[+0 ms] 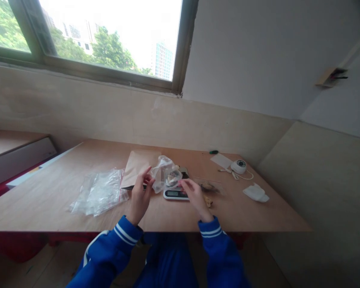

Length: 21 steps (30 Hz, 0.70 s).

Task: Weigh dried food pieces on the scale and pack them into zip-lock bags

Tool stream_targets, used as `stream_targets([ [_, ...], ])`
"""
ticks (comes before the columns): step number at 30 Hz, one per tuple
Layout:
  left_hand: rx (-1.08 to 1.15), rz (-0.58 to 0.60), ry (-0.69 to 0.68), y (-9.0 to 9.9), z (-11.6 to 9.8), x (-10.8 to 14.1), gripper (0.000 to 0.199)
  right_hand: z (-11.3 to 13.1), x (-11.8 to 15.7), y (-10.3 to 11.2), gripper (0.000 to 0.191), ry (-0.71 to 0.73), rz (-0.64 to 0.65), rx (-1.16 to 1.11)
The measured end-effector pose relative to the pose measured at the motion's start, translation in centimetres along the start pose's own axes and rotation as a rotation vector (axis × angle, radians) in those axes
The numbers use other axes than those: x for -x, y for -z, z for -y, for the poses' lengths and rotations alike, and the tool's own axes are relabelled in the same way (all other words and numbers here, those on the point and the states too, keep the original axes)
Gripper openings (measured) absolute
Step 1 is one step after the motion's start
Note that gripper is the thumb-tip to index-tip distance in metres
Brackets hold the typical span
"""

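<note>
A crumpled clear plastic bag (159, 183) is stretched between my hands over a small digital kitchen scale (176, 195). My left hand (141, 195) pinches the bag's left side with thumb and fingers. On the other side, my right hand (194, 193) has its fingertips closed on the bag's right edge. Pale and dark pieces show in or behind the bag, above the scale's platform; which of the two I cannot tell. The scale's display faces me, its digits unreadable. Beside my right hand lie a clear bag of brown dried pieces (211, 186) and a loose tan piece (208, 201).
Left of my left hand are a pile of clear zip bags (99, 192) and a brown paper envelope (139, 162). To the right lie a white dome camera (239, 166) with its cable, a green-handled screwdriver (213, 152) and a crumpled white wrapper (256, 193). A wall backs the table.
</note>
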State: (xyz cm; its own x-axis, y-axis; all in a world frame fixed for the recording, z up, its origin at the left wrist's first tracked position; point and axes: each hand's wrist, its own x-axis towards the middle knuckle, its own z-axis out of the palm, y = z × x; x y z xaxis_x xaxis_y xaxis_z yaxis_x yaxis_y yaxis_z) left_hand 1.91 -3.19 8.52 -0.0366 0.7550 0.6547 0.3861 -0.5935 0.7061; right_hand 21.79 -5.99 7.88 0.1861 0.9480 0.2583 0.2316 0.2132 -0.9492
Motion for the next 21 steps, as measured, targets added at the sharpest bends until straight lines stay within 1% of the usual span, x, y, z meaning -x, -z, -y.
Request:
stream_targets([
  [1, -0.010, 0.003, 0.001, -0.4, 0.4, -0.2, 0.036, -0.6, -1.0, 0.5, 0.032, 0.064, -0.001, 0.092],
  [3, -0.027, -0.029, 0.001, -1.2, 1.5, -0.3, 0.036, -2.1, -3.1, 1.4, 0.030, 0.176, -0.050, 0.306],
  [5, -0.039, -0.087, -0.008, -2.2, 2.7, -0.1, 0.036, -3.7, -4.9, 2.1, 0.035, 0.230, -0.058, 0.509],
  [8, -0.066, -0.139, -0.069, -3.4, 4.6, 0.8, 0.035, -5.7, -6.8, 2.6, 0.044, 0.217, 0.052, 0.716],
  [11, -0.102, -0.130, -0.152, -4.1, 5.5, 1.8, 0.034, -6.6, -7.6, 2.5, 0.039, 0.188, 0.109, 0.834],
  [14, -0.125, -0.123, -0.216, -4.1, 5.5, 2.2, 0.033, -6.5, -7.8, 2.3, 0.029, 0.159, 0.088, 0.881],
  [16, -0.133, -0.129, -0.249, -3.9, 5.2, 2.2, 0.030, -5.8, -7.7, 2.3, 0.025, 0.153, 0.032, 0.863],
  [19, -0.140, -0.133, -0.272, -3.8, 5.0, 2.2, 0.024, -3.9, -7.3, 2.4, 0.024, 0.201, -0.108, 0.705],
  [21, -0.132, -0.133, -0.260, -3.8, 5.2, 2.2, 0.023, -2.0, -6.7, 2.1, 0.031, 0.249, -0.184, 0.551],
])
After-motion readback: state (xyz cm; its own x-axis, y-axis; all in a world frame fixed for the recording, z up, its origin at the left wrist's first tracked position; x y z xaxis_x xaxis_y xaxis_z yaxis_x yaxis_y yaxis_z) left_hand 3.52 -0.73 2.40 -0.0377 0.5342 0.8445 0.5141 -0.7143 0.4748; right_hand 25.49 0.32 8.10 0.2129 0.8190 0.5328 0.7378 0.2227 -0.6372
